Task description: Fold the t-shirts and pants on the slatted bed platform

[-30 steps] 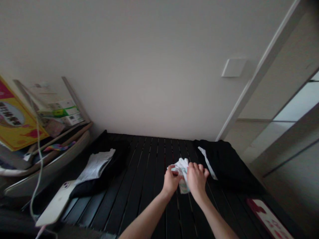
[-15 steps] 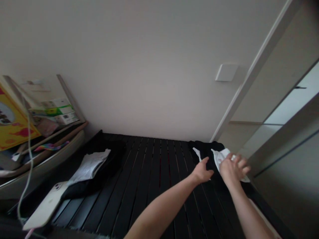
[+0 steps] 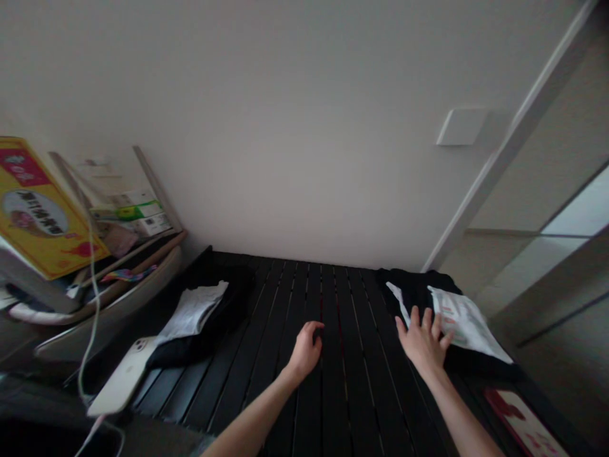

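My left hand (image 3: 306,350) hovers over the middle of the black slatted surface (image 3: 285,304), holding nothing, its fingers loosely bent. On the right, my right hand (image 3: 423,339) is spread wide at the near side of a folded black cloth (image 3: 416,284), its fingertips close to a white printed packet (image 3: 469,324) lying on top. A narrow white strip (image 3: 398,301) shows on the same black cloth. Over on the left, a whitish folded sheet (image 3: 195,308) rests on another dark cloth (image 3: 240,285).
A white phone (image 3: 124,379) with a cable lies at the left front. Behind it stands a bin-like holder (image 3: 157,273) with a yellow box (image 3: 45,209). A red-edged phone-like object (image 3: 521,422) lies at the front right. A wall with a white switch plate (image 3: 462,127) rises behind.
My left hand has moved left, away from the black cloth. My right hand has come off the white packet, which now lies flatter and more exposed. The view has shifted slightly.
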`<action>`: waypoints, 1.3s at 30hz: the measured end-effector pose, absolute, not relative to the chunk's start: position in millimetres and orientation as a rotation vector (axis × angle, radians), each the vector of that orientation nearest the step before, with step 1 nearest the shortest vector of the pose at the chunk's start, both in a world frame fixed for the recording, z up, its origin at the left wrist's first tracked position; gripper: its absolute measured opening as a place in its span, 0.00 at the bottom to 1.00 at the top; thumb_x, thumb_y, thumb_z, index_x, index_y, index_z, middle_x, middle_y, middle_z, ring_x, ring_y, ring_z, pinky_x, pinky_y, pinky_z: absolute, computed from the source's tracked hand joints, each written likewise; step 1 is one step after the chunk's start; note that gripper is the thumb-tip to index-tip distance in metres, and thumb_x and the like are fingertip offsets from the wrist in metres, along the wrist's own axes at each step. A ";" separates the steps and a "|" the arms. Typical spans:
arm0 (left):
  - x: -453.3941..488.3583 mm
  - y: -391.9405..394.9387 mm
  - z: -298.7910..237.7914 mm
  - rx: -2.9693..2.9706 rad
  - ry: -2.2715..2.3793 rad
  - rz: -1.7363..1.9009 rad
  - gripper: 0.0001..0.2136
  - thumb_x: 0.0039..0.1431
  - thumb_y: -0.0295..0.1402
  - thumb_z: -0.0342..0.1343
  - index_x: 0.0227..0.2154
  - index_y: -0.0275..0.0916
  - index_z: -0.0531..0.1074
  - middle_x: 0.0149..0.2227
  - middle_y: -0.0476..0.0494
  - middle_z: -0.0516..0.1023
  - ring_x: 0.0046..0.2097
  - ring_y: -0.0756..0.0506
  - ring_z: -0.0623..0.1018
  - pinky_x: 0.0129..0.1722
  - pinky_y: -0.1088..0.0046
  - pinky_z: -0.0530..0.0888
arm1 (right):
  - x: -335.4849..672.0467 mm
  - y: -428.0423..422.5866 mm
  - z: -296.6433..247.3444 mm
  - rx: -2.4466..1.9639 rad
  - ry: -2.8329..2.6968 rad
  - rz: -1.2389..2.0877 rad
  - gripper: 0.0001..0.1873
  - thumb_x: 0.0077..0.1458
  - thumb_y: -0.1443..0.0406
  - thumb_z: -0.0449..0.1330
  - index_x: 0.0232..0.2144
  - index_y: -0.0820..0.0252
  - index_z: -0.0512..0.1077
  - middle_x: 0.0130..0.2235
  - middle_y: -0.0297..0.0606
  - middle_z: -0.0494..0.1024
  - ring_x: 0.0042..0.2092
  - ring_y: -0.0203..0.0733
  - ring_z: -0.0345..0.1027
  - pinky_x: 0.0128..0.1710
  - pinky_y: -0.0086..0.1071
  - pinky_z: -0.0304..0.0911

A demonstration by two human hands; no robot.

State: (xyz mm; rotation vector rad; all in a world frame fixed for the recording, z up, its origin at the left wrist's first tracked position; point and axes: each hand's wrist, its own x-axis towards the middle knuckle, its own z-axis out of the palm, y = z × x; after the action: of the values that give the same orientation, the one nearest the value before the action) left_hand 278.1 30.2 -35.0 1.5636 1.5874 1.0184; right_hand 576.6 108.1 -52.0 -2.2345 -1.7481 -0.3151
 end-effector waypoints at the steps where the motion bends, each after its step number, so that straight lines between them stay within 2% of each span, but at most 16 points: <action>1: 261.8 24.4 -33.3 1.626 1.671 1.029 0.21 0.51 0.18 0.46 0.46 0.41 0.71 0.50 0.43 0.73 0.55 0.45 0.69 0.57 0.61 0.64 | 563.1 102.3 -51.0 -2.182 -1.813 -0.345 0.33 0.61 0.54 0.41 0.61 0.71 0.60 0.64 0.60 0.56 0.67 0.63 0.36 0.59 0.63 0.37; 4: 213.9 10.7 -25.5 1.827 2.044 0.967 0.21 0.52 0.18 0.45 0.45 0.42 0.71 0.54 0.43 0.71 0.59 0.43 0.65 0.56 0.58 0.63 | 516.4 79.4 -56.7 -2.014 -2.005 -0.335 0.31 0.61 0.55 0.44 0.58 0.70 0.64 0.64 0.57 0.57 0.68 0.61 0.35 0.60 0.62 0.38; 7: 170.6 4.2 -12.9 1.888 2.429 0.841 0.19 0.58 0.21 0.44 0.48 0.42 0.70 0.58 0.41 0.68 0.63 0.41 0.59 0.57 0.56 0.60 | 470.5 53.7 -69.2 -1.838 -2.159 -0.252 0.31 0.62 0.53 0.44 0.57 0.69 0.66 0.65 0.54 0.57 0.68 0.60 0.35 0.61 0.59 0.39; 11: 117.6 2.5 7.8 1.694 2.924 0.658 0.19 0.64 0.27 0.41 0.56 0.38 0.65 0.62 0.35 0.63 0.63 0.36 0.57 0.57 0.52 0.56 | 430.1 27.7 -84.1 -1.719 -2.291 -0.080 0.31 0.63 0.51 0.42 0.59 0.64 0.65 0.65 0.50 0.57 0.67 0.56 0.42 0.61 0.56 0.43; 13: 91.8 1.5 16.4 1.528 3.105 0.565 0.20 0.65 0.27 0.39 0.58 0.34 0.62 0.61 0.31 0.64 0.63 0.34 0.57 0.57 0.49 0.55 | 422.3 21.5 -88.8 -1.697 -2.327 -0.008 0.32 0.63 0.51 0.41 0.59 0.65 0.63 0.65 0.50 0.58 0.66 0.54 0.47 0.61 0.53 0.46; 15: 68.3 -0.9 22.4 1.346 3.164 0.423 0.20 0.64 0.26 0.37 0.55 0.30 0.65 0.56 0.28 0.69 0.61 0.31 0.61 0.56 0.46 0.54 | 420.8 19.5 -91.6 -1.691 -2.338 0.029 0.32 0.63 0.52 0.40 0.60 0.67 0.62 0.64 0.50 0.58 0.65 0.53 0.49 0.61 0.50 0.49; 17: 50.0 -4.3 26.5 1.205 3.108 0.290 0.18 0.63 0.24 0.38 0.45 0.30 0.72 0.46 0.28 0.77 0.55 0.30 0.69 0.53 0.44 0.56 | 422.3 20.2 -93.4 -1.693 -2.331 0.039 0.32 0.64 0.52 0.40 0.60 0.67 0.62 0.65 0.50 0.58 0.65 0.53 0.50 0.61 0.49 0.49; 19: 39.5 -7.7 29.8 1.159 3.035 0.235 0.16 0.60 0.22 0.39 0.36 0.31 0.73 0.36 0.32 0.80 0.45 0.33 0.76 0.51 0.46 0.58 | 424.2 21.6 -95.2 -1.683 -2.320 0.047 0.32 0.63 0.53 0.41 0.60 0.67 0.62 0.65 0.49 0.57 0.65 0.54 0.49 0.61 0.50 0.48; 22: 41.7 -11.9 35.5 1.219 3.007 0.281 0.15 0.62 0.24 0.38 0.37 0.33 0.72 0.35 0.36 0.80 0.40 0.38 0.78 0.48 0.57 0.64 | 425.7 22.5 -98.1 -1.657 -2.283 0.080 0.32 0.63 0.53 0.41 0.59 0.67 0.63 0.64 0.50 0.58 0.65 0.54 0.49 0.62 0.50 0.48; 24: 56.3 -15.3 40.2 1.325 2.974 0.377 0.15 0.65 0.28 0.38 0.40 0.35 0.71 0.39 0.37 0.79 0.42 0.40 0.77 0.46 0.63 0.66 | 425.9 21.6 -99.4 -1.627 -2.229 0.128 0.32 0.63 0.52 0.41 0.58 0.67 0.64 0.63 0.51 0.60 0.65 0.54 0.50 0.61 0.50 0.48; 26: 81.7 -20.6 45.0 1.512 2.845 0.622 0.15 0.66 0.34 0.38 0.39 0.37 0.71 0.41 0.39 0.78 0.43 0.42 0.77 0.46 0.67 0.67 | 425.0 19.8 -98.7 -1.570 -2.148 0.223 0.32 0.62 0.50 0.42 0.57 0.67 0.64 0.62 0.52 0.63 0.64 0.53 0.52 0.61 0.49 0.49; 29: 135.6 -32.3 49.9 1.769 2.378 1.023 0.15 0.65 0.37 0.41 0.33 0.39 0.72 0.35 0.43 0.77 0.39 0.44 0.76 0.42 0.72 0.68 | 420.5 17.9 -91.5 -1.501 -1.942 0.484 0.34 0.61 0.47 0.42 0.58 0.64 0.61 0.59 0.51 0.67 0.62 0.52 0.57 0.61 0.49 0.50; 32: 194.4 -45.9 48.5 1.787 1.903 0.990 0.15 0.64 0.37 0.43 0.27 0.38 0.72 0.26 0.48 0.73 0.29 0.49 0.72 0.30 0.77 0.64 | 415.1 21.3 -77.8 -1.487 -1.622 0.800 0.34 0.60 0.46 0.40 0.58 0.60 0.60 0.57 0.48 0.70 0.59 0.49 0.61 0.58 0.45 0.56; 34: 226.3 -53.9 42.9 1.781 1.677 0.836 0.15 0.62 0.35 0.46 0.23 0.38 0.70 0.22 0.51 0.68 0.25 0.51 0.67 0.26 0.77 0.59 | 415.9 26.9 -68.5 -1.481 -1.431 0.911 0.33 0.58 0.46 0.42 0.55 0.62 0.63 0.54 0.49 0.73 0.56 0.50 0.65 0.54 0.41 0.61; 36: 247.6 -59.6 35.2 1.728 1.582 0.754 0.14 0.60 0.34 0.48 0.20 0.37 0.69 0.19 0.53 0.64 0.23 0.52 0.63 0.24 0.77 0.56 | 422.9 33.0 -60.8 -1.458 -1.354 0.958 0.32 0.54 0.45 0.49 0.48 0.64 0.69 0.47 0.51 0.77 0.50 0.53 0.70 0.49 0.40 0.65; 39: 257.7 -62.1 26.4 1.596 1.691 0.869 0.15 0.61 0.35 0.46 0.20 0.38 0.66 0.20 0.52 0.64 0.24 0.52 0.62 0.23 0.77 0.56 | 442.9 38.8 -49.9 -1.395 -1.356 0.980 0.24 0.49 0.48 0.55 0.37 0.62 0.73 0.38 0.47 0.80 0.41 0.52 0.73 0.42 0.39 0.67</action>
State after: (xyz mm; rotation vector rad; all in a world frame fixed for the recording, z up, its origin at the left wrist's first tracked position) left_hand 257.7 -62.1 26.4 1.5959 1.6906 0.8694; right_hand 442.9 38.8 -49.9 -1.3947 -1.3555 0.9804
